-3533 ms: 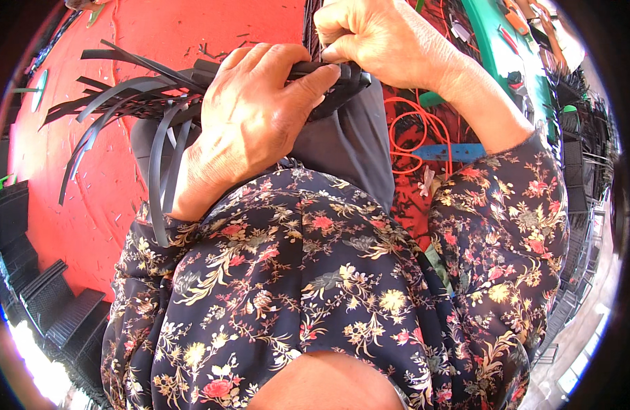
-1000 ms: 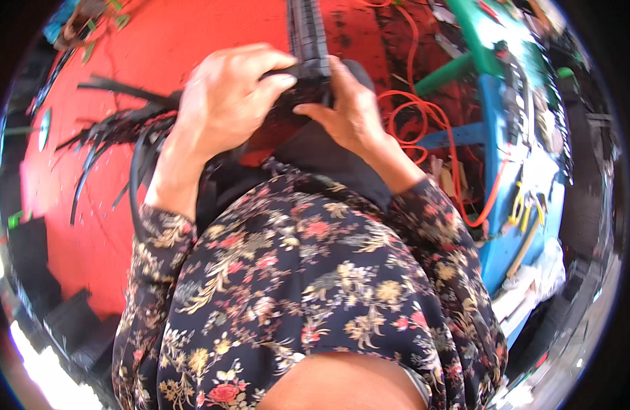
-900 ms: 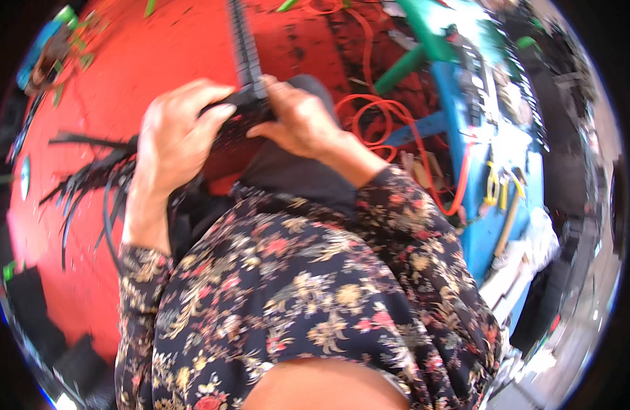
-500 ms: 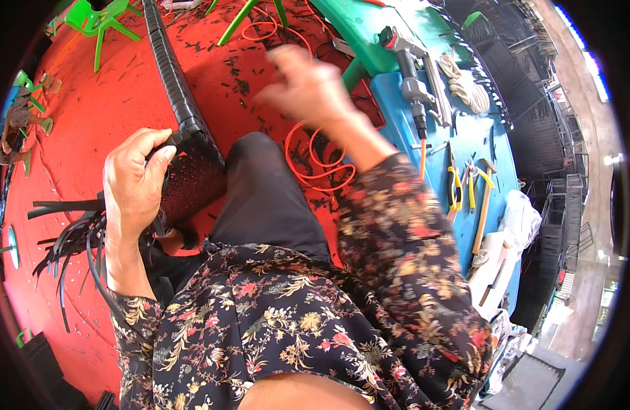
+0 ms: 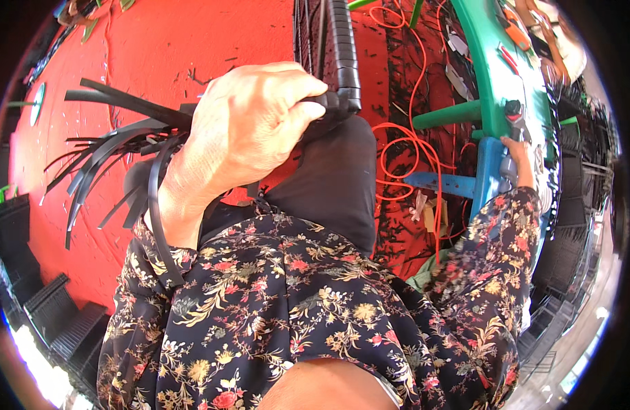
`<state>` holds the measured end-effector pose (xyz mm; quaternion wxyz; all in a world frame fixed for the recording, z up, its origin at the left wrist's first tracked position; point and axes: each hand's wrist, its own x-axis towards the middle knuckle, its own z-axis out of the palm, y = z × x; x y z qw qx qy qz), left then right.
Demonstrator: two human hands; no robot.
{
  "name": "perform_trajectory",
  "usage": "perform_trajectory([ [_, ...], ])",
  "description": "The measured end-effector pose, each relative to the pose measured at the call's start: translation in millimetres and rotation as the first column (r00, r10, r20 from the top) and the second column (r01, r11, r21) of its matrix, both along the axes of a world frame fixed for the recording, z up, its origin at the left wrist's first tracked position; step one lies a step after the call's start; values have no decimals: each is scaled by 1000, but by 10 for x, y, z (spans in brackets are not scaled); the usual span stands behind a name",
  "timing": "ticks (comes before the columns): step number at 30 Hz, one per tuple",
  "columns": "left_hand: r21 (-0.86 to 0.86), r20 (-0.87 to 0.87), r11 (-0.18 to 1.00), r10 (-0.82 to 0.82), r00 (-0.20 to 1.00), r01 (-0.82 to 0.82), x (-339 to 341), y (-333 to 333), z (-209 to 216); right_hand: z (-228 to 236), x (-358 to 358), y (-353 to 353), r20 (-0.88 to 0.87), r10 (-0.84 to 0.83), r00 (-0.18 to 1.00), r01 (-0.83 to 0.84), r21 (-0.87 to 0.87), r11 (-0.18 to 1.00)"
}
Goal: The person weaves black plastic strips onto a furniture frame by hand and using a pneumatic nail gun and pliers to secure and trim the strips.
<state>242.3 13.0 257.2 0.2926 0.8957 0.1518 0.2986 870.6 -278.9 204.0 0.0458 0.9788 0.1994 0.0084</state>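
My left hand [image 5: 253,123] pinches a black plastic strip at the corner of a black woven wicker panel [image 5: 347,48], thumb and forefinger pressed together. The panel leans by my knee, its edge wrapped in black strip. Loose black strip ends [image 5: 103,150] fan out to the left behind that hand, and one strip loops over my left wrist. Far to the right, my right hand [image 5: 520,157] is closed around a grey air staple gun [image 5: 507,172] at the blue table. My fingers partly cover the tool.
A green table [image 5: 475,55] adjoins the blue table [image 5: 489,164]; red-handled pliers [image 5: 509,59] lie on it. An orange air hose [image 5: 414,160] coils over the red floor [image 5: 212,34], among black scraps. Another person's arm [image 5: 551,41] shows at top right. Black woven pieces [image 5: 62,307] stand lower left.
My right hand has moved right from above the floor to the staple gun. The view has turned, so the panel and my left hand appear further right; the left hand keeps its pinch.
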Motion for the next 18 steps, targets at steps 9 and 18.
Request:
perform_trajectory([
  [9,-4,-39,1000,-31,999,31,-47,20,-17,346,-482,297,-80,53,995,-48,57,997],
  [18,10,6,997,-71,997,71,89,185,-264,1298,-2553,557,-460,488,742,31,751,660],
])
